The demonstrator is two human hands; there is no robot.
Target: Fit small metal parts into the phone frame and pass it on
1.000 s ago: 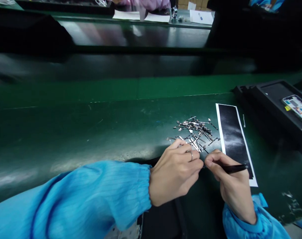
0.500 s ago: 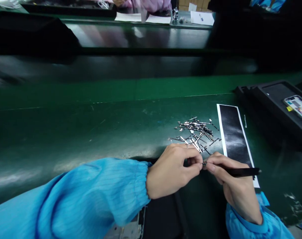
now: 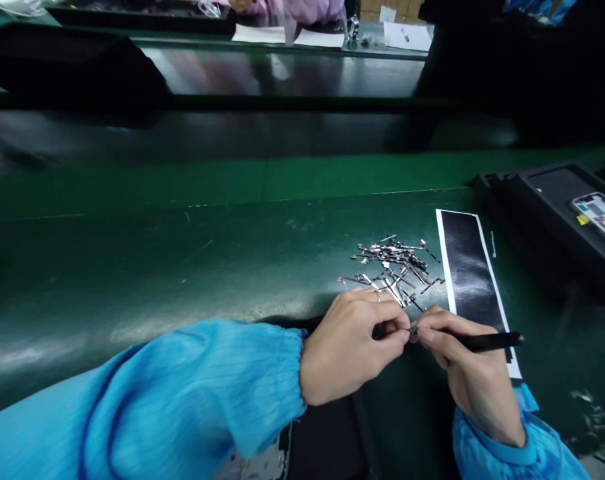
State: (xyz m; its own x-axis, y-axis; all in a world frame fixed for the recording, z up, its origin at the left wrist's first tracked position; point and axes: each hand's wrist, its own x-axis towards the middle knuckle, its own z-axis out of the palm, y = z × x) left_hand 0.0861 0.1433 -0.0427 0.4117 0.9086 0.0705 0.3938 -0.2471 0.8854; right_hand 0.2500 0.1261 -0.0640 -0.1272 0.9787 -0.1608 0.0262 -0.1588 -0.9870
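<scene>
My left hand (image 3: 355, 343) is pinched closed at the near edge of the green bench, its fingertips holding a tiny metal piece I can barely make out. My right hand (image 3: 470, 377) grips black tweezers (image 3: 475, 341), whose tip meets the left fingertips. Just beyond both hands lies a loose pile of small silver metal strips (image 3: 392, 263). Both arms wear blue sleeves.
A long black strip with a white border (image 3: 470, 273) lies right of the pile. A black tray (image 3: 547, 213) holding a phone-like part (image 3: 598, 215) stands at the far right. A dark conveyor runs across behind. Papers and another person's pink sleeve (image 3: 302, 8) show at the far bench.
Both hands stayed together at the bench edge. The tweezers swung to lie more level and the left fingers tightened into a pinch against the tip.
</scene>
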